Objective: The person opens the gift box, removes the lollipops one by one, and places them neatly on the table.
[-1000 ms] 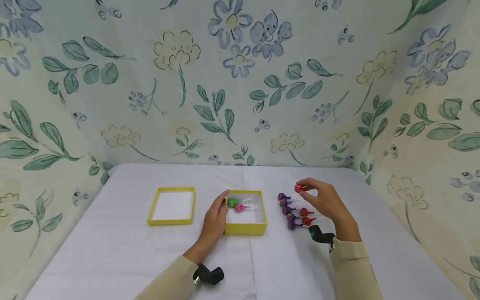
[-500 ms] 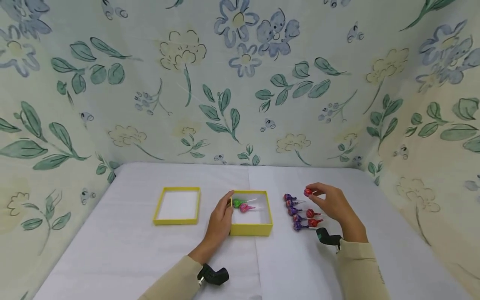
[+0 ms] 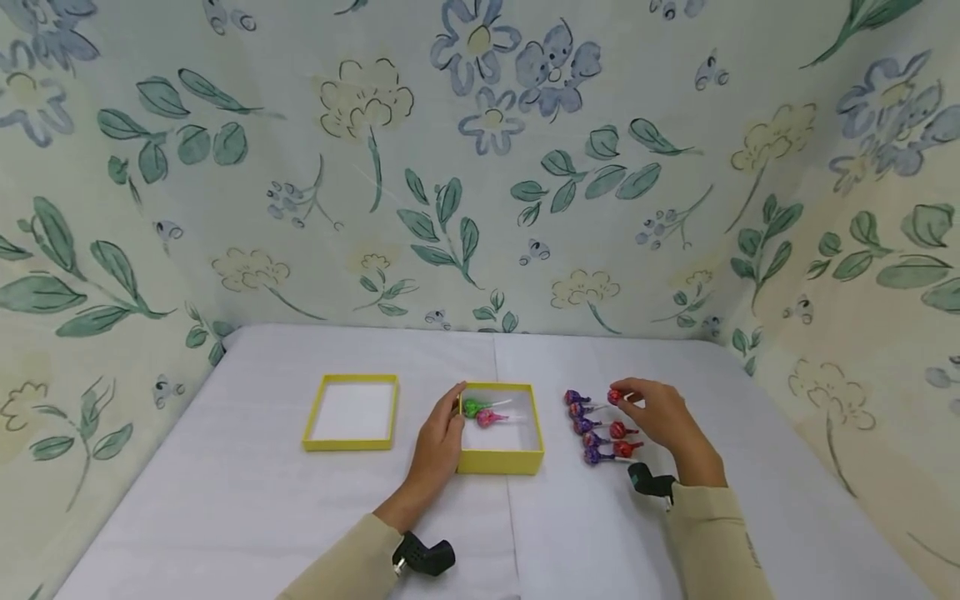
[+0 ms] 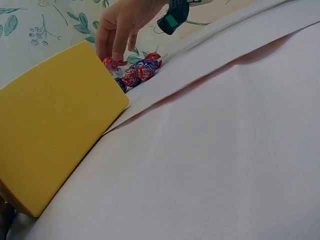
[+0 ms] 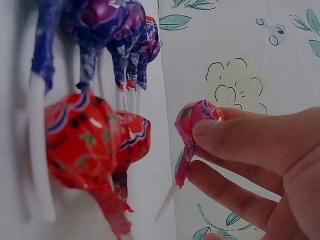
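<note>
- Your right hand [image 3: 663, 421] is pinching a red lollipop [image 3: 615, 397] by its head, stick trailing toward you.
- Your left hand [image 3: 438, 442] is gripping the yellow box [image 3: 498, 461], lying to the lollipop's left.

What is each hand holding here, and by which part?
The right hand pinches a red lollipop by its wrapped head. The left hand grips the yellow box wall.
</note>
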A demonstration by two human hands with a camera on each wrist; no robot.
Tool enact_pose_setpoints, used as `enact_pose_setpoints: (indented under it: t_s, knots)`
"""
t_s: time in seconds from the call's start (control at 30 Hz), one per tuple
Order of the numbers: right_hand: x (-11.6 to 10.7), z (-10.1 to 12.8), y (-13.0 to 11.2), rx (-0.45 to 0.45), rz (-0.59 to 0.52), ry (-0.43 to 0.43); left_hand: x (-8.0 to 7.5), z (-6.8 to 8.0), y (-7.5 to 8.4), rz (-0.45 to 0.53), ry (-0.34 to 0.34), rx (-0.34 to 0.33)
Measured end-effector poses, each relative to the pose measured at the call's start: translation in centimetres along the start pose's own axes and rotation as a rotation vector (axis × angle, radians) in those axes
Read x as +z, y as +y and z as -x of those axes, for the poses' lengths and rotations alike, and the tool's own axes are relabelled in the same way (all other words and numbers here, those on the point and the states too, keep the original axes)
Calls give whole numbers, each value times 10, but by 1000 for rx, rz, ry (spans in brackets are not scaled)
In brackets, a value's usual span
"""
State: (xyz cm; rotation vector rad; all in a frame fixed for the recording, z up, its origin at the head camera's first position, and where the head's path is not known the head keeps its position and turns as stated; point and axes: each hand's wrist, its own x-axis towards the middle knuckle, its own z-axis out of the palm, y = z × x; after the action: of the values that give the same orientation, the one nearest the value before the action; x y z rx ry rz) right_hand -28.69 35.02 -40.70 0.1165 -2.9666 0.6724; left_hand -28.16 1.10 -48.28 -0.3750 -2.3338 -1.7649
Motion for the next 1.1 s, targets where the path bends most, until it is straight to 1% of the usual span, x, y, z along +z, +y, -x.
enact_pose_setpoints:
  t_s: [0.13,0.33,0.47,0.6,0.87,1.1]
  knots:
    - [0,0,1,21,28,-31,-1,1,-1,11,2,1]
    - [8,0,5,63,30,-72,-1,3,-1,15,-4,-11]
    - [13,-1,7,60,29,-89,-2,6,1,26,-3,-24]
    - [16,-2,9,60,25,-103,-1,7,1,26,-4,-17]
    - [15,-1,7,75,20,-117,1,4,2,20,-10,-17]
    - [11,-4,7,55,15,-112,0,1,4,20,-15,-6]
